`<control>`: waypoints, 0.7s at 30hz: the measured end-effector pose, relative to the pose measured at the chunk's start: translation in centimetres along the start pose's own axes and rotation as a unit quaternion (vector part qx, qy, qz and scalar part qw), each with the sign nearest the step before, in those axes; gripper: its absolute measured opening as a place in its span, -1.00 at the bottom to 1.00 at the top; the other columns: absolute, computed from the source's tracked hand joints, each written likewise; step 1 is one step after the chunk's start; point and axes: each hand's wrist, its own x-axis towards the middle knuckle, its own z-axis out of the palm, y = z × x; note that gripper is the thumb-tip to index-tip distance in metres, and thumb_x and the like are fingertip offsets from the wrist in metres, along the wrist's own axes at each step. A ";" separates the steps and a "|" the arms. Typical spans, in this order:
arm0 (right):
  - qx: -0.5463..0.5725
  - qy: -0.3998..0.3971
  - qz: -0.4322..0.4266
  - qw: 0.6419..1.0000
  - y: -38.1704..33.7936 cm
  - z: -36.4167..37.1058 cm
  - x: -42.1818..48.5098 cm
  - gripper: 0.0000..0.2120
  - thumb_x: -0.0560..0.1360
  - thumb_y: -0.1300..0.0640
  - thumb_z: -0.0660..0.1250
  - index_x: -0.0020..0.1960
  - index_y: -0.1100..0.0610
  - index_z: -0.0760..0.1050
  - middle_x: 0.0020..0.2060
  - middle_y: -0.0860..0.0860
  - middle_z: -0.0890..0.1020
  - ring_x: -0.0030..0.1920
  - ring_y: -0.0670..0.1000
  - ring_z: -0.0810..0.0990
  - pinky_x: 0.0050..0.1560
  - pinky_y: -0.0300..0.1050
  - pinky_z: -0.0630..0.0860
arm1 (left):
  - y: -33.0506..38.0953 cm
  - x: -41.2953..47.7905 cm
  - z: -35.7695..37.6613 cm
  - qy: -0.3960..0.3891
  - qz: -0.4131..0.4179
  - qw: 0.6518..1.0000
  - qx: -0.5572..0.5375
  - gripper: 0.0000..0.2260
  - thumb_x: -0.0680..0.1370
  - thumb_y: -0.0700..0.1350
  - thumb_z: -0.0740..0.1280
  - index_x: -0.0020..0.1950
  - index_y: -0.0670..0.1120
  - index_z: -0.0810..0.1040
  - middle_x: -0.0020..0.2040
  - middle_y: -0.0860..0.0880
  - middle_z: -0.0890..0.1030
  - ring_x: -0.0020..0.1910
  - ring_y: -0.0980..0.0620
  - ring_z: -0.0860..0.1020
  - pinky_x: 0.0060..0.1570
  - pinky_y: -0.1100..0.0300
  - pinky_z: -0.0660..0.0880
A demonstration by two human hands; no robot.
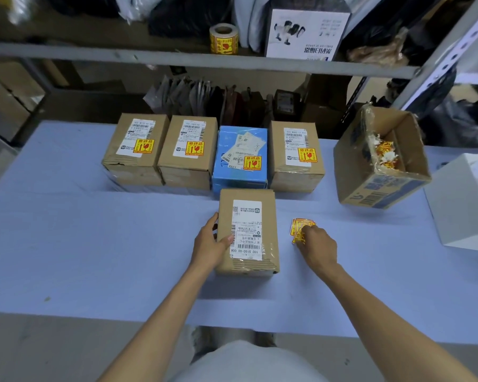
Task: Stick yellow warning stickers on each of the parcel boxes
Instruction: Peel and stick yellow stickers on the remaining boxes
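Note:
A brown parcel box point(247, 232) with a white shipping label and no yellow sticker lies in the middle of the table. My left hand point(209, 245) grips its left side, thumb on top. To its right lie several yellow warning stickers point(300, 228); my right hand point(316, 244) pinches at them with curled fingers. Behind stands a row of parcels, each bearing a yellow sticker: three brown boxes point(137, 148) point(188, 153) point(297, 155) and a blue box point(242, 158).
An open, tilted carton point(381, 161) holding peeled sticker scraps stands at the right. A white box point(464, 202) sits at the far right edge. A roll of yellow stickers point(223, 39) stands on the shelf above. The table has a light blue cover point(94, 244).

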 end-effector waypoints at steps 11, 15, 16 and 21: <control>-0.012 0.051 -0.020 0.998 0.6 1.3 -0.3 -0.75 0.59 0.07 0.17 0.05 0.22 0.52 0.05 0.12 0.57 0.02 0.18 0.54 -0.24 -0.10 0.31 | 0.1 0.3 -0.3 0.023 0.015 1.000 -0.013 -0.39 0.42 -0.29 0.45 0.42 -0.02 0.37 0.32 -0.06 0.48 0.22 0.02 0.49 0.18 0.14 0.45; 0.006 0.130 -0.030 0.991 0.3 -0.4 0.1 -0.84 0.54 0.22 0.26 0.02 0.25 0.58 -0.03 0.16 0.59 -0.01 0.21 0.49 -0.30 -0.08 0.29 | 1.0 0.3 0.0 0.098 0.055 0.993 0.041 -0.49 0.42 -0.26 0.42 0.34 0.02 0.43 0.28 -0.02 0.44 0.24 0.02 0.44 0.22 0.08 0.45; 0.023 0.166 -0.044 0.985 -0.1 -1.2 0.3 -0.86 0.50 0.25 0.33 0.01 0.23 0.62 -0.09 0.16 0.58 -0.06 0.22 0.50 -0.34 -0.09 0.30 | 1.5 0.2 0.2 0.120 0.084 0.988 0.056 -0.54 0.44 -0.25 0.40 0.30 0.01 0.46 0.25 -0.01 0.46 0.22 0.03 0.44 0.21 0.08 0.46; 0.225 0.262 -0.068 0.936 -5.0 -5.4 -0.5 -0.84 0.53 0.10 0.34 0.03 -0.01 0.67 -0.32 0.04 0.67 -0.30 0.08 0.58 -0.38 -0.16 0.35 | 5.1 0.3 1.5 0.037 0.114 0.993 0.018 -0.85 0.55 -0.12 0.31 0.11 -0.02 0.58 -0.04 0.00 0.62 -0.10 0.08 0.61 -0.14 0.23 0.56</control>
